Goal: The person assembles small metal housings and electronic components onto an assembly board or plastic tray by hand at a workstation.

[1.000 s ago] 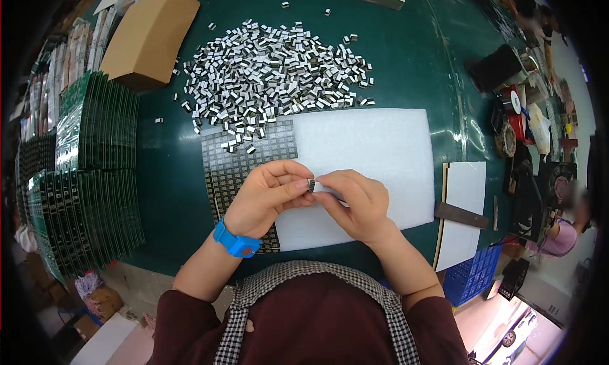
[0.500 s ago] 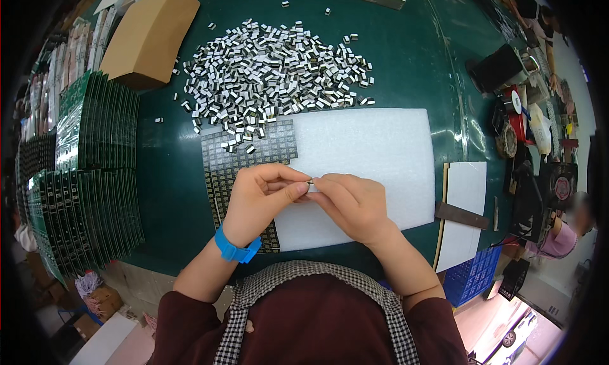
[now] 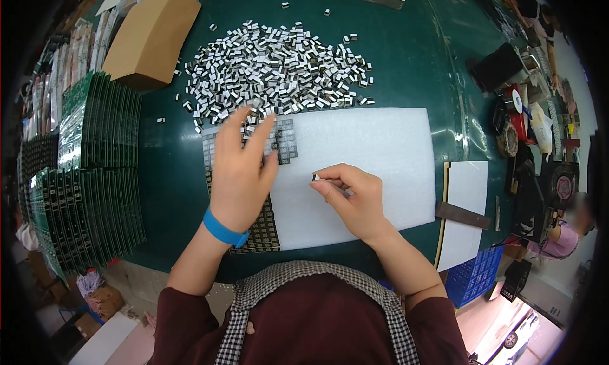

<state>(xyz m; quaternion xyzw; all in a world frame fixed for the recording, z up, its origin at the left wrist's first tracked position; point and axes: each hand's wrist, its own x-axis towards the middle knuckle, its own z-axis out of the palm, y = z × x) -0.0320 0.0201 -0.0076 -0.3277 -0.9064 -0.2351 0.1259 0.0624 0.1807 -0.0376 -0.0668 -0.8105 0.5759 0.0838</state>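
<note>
Green counter (image 3: 406, 67) wide across the view here, and the white foam sheet (image 3: 374, 136) takes up its middle, stretching toward three o'clock! Over at nine, green circuit boards (image 3: 98, 130) stand in packed rows; up at twelve, a great loose pile of small white-and-black pieces (image 3: 279, 70); between ten and eleven, a cardboard box (image 3: 152, 38). A dark gridded panel (image 3: 263, 232) lies at the foam's nine o'clock end. Now the hands, well apart: the left (image 3: 241, 168), blurred, fingers spread toward twelve at the pile's near edge, contact impossible to tell; the right (image 3: 358, 203), at four, pinches one small piece (image 3: 316, 177) between thumb and forefinger, dead centre above the foam!
</note>
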